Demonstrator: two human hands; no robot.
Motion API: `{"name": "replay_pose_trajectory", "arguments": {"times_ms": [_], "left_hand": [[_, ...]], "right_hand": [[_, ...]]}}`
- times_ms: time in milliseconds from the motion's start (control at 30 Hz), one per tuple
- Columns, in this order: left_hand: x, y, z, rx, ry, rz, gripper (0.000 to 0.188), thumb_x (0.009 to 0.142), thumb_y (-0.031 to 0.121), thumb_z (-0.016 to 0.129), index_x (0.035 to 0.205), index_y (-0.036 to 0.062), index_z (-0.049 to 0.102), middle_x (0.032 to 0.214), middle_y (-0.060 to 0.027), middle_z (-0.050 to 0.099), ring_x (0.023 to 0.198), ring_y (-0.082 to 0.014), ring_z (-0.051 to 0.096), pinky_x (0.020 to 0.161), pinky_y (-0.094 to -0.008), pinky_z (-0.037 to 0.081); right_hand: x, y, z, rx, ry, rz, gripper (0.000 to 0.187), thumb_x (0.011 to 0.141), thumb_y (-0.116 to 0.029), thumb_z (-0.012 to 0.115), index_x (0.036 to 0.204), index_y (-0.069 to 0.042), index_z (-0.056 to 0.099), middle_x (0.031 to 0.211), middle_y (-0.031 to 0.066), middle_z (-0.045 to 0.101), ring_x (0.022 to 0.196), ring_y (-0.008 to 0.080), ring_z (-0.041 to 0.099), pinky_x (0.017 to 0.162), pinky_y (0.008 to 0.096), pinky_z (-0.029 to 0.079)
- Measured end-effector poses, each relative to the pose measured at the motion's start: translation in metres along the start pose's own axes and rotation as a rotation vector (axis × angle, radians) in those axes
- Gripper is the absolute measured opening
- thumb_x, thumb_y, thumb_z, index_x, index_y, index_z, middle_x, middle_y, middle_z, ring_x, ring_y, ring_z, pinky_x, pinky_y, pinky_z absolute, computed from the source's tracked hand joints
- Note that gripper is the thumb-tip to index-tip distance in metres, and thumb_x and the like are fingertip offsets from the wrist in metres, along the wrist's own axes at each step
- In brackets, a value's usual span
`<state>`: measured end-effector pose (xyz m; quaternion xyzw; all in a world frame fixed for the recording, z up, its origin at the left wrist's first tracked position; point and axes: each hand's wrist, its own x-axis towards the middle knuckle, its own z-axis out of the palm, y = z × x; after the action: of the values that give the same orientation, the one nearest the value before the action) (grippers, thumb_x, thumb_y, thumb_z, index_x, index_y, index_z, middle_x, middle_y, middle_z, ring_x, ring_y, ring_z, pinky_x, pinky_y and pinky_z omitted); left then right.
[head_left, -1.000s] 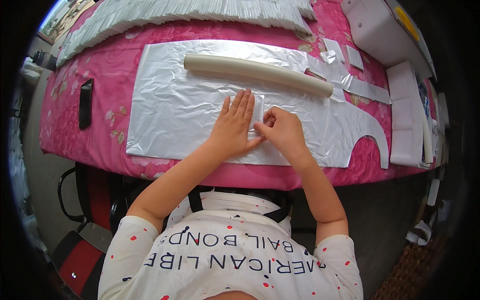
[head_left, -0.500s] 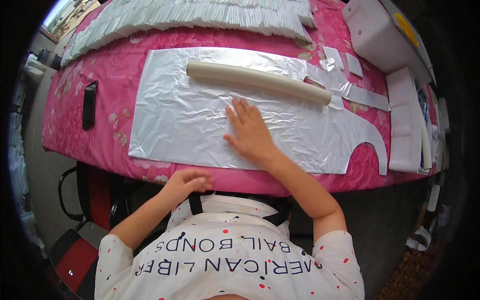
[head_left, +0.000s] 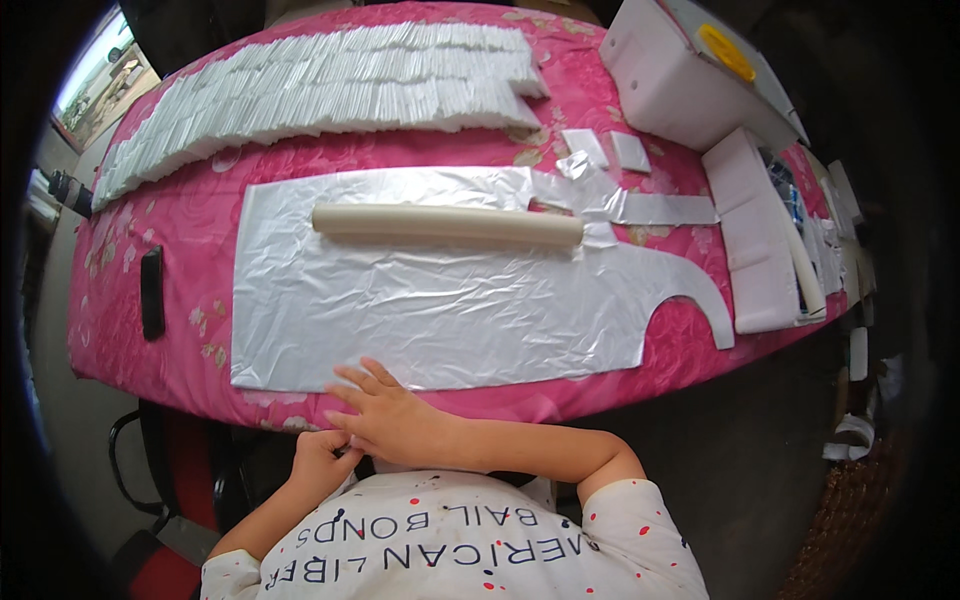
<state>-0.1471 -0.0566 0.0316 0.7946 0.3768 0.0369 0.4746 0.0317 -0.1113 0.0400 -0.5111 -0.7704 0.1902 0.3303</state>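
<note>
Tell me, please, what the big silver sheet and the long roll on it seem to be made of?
The silver sheet looks like thin plastic film or foil: glossy, finely wrinkled. The long roll seems cardboard or paper: matte, cream, stiff and straight.

The right hand (head_left: 385,415) lies palm down with its fingers (head_left: 352,378) spread and pointing to the person's left. Its wrist is straight, and the bare right forearm (head_left: 520,452) runs back level from it to a sharply bent elbow at the short sleeve. The left hand (head_left: 322,462) sits just below and beside the right one, drawn in close to the chest, its fingers curled inward and their tips touching the underside of the right hand. The left forearm (head_left: 265,520) slopes down toward the lower left.
</note>
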Motion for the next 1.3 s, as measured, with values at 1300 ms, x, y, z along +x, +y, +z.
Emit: {"name": "replay_pose_trajectory", "arguments": {"times_ms": [1300], "left_hand": [[0.076, 0.055, -0.003, 0.121, 0.091, 0.398, 0.032, 0.073, 0.003, 0.063, 0.105, 0.0016, 0.059, 0.112, -0.0145, 0.059, 0.099, -0.0304, 0.058, 0.084, -0.0338, 0.047]], "right_hand": [[-0.135, 0.2, -0.231, -0.374, 0.445, 1.078, 0.025, 0.07, -0.023, 0.07, 0.078, -0.001, 0.062, 0.072, 0.0133, 0.062, 0.068, 0.026, 0.061, 0.064, 0.0351, 0.047]]}}
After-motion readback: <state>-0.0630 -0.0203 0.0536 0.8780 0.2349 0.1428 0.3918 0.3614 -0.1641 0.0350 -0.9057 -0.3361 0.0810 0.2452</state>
